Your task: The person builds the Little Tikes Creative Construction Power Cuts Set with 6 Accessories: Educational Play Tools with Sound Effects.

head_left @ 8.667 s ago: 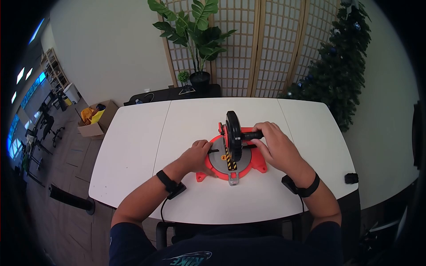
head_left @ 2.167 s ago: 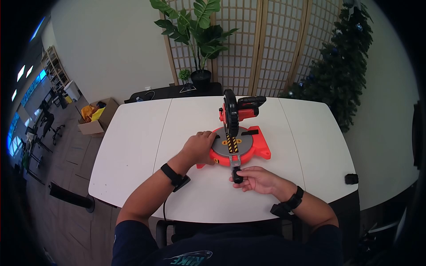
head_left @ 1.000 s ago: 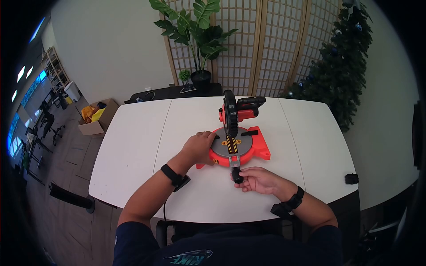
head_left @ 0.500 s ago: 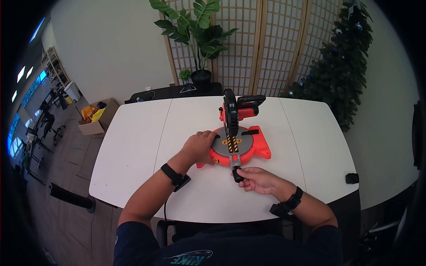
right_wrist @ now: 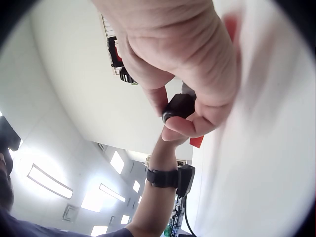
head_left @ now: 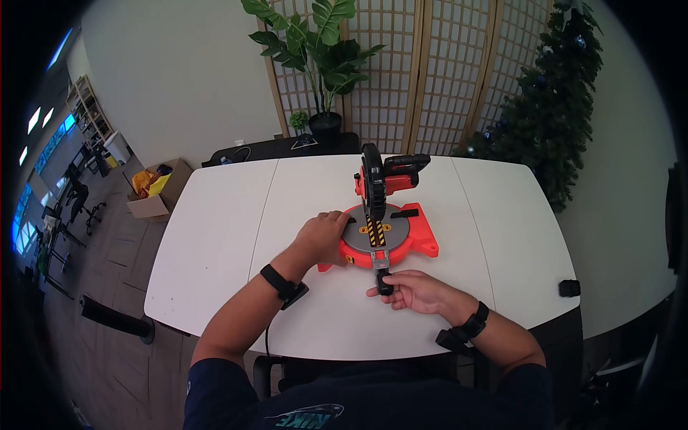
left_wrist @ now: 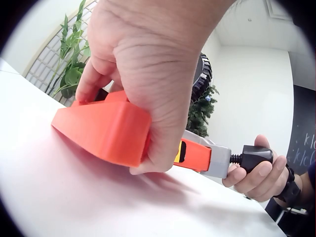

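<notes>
A red and black toy miter saw with a grey round plate (head_left: 355, 239) stands on the white table. Its black blade guard (head_left: 373, 183) is raised, and a black handle points back right. My left hand (head_left: 320, 240) grips the left side of the red base (left_wrist: 106, 131), thumb at the front edge. At the front, my right hand (head_left: 419, 292) pinches the black knob (head_left: 385, 282) between thumb and fingers. In the left wrist view a threaded shaft shows between the knob (left_wrist: 257, 157) and the grey bracket (left_wrist: 217, 160). The right wrist view shows fingers round the knob (right_wrist: 178, 107).
A small black object (head_left: 569, 288) lies at the right edge of the white table (head_left: 208, 251). Behind stand a potted plant (head_left: 325, 126), a lattice screen and a decorated tree (head_left: 534, 118). A cardboard box (head_left: 172, 190) sits on the floor at left.
Earlier my right hand held the saw's rear handle with the saw head lowered; now the head is up and that hand is at the front knob. Lately only its fingers have shifted round the knob.
</notes>
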Demonstrator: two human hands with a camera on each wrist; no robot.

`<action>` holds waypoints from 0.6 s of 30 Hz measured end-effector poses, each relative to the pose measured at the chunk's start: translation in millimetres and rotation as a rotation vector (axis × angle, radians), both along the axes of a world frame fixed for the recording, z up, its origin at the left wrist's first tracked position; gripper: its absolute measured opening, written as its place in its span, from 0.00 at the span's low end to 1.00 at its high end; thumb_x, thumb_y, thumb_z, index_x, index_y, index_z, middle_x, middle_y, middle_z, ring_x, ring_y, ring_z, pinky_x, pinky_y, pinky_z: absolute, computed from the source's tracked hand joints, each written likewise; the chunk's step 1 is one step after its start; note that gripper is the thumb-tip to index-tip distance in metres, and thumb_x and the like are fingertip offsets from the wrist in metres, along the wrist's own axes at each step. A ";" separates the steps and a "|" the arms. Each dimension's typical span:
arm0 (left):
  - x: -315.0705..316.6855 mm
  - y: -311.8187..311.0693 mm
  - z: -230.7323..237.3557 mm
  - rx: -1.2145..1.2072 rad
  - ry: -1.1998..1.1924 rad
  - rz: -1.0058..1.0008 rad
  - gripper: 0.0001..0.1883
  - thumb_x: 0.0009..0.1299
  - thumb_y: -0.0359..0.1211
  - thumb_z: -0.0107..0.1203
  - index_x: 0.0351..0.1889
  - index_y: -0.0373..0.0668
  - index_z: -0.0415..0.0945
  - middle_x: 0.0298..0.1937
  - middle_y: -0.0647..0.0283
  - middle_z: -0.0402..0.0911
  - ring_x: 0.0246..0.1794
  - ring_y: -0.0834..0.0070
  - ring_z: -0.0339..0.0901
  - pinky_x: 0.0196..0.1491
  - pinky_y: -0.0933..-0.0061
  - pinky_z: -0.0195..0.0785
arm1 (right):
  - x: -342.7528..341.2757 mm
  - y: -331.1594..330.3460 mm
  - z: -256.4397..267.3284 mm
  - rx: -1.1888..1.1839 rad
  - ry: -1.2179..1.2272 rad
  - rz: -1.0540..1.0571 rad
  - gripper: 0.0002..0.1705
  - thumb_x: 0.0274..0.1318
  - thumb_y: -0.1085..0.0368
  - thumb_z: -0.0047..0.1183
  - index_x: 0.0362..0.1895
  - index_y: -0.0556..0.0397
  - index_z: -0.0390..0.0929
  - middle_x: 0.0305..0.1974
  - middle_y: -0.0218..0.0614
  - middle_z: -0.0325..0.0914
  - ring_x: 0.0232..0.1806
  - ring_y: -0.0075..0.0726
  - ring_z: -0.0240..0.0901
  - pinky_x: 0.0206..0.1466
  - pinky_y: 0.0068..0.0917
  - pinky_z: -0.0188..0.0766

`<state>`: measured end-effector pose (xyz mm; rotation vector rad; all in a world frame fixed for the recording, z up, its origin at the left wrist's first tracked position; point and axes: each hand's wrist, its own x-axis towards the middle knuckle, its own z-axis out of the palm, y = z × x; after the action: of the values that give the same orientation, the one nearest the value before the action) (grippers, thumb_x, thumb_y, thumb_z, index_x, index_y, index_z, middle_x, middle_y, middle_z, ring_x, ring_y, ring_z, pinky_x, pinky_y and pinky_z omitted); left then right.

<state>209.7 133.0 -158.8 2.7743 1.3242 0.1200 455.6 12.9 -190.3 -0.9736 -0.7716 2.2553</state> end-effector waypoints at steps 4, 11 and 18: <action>-0.1 1.2 -1.8 -0.004 0.001 0.004 0.51 0.40 0.48 0.78 0.64 0.41 0.70 0.60 0.53 0.79 0.56 0.54 0.80 0.59 0.63 0.76 | -1.3 1.8 -0.5 -0.061 0.134 0.011 0.10 0.73 0.59 0.53 0.49 0.50 0.75 0.56 0.44 0.81 0.43 0.25 0.80 0.39 0.22 0.74; -0.5 0.6 -0.5 -0.005 -0.018 -0.004 0.50 0.40 0.47 0.77 0.63 0.41 0.70 0.59 0.54 0.79 0.56 0.54 0.80 0.59 0.63 0.76 | -3.5 -2.7 -3.1 -0.005 -0.074 -0.050 0.18 0.76 0.53 0.45 0.53 0.54 0.76 0.47 0.33 0.81 0.44 0.31 0.80 0.41 0.24 0.74; -0.9 1.3 -2.9 0.006 -0.028 -0.014 0.50 0.40 0.47 0.77 0.64 0.41 0.70 0.60 0.54 0.79 0.57 0.54 0.80 0.59 0.62 0.76 | -0.3 3.1 -4.1 -0.095 0.158 0.007 0.16 0.73 0.57 0.53 0.54 0.56 0.76 0.49 0.36 0.81 0.48 0.32 0.81 0.42 0.23 0.75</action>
<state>208.8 134.3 -161.7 2.7762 1.3004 0.1615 455.3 15.9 -194.4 -0.8242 -0.6048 2.3598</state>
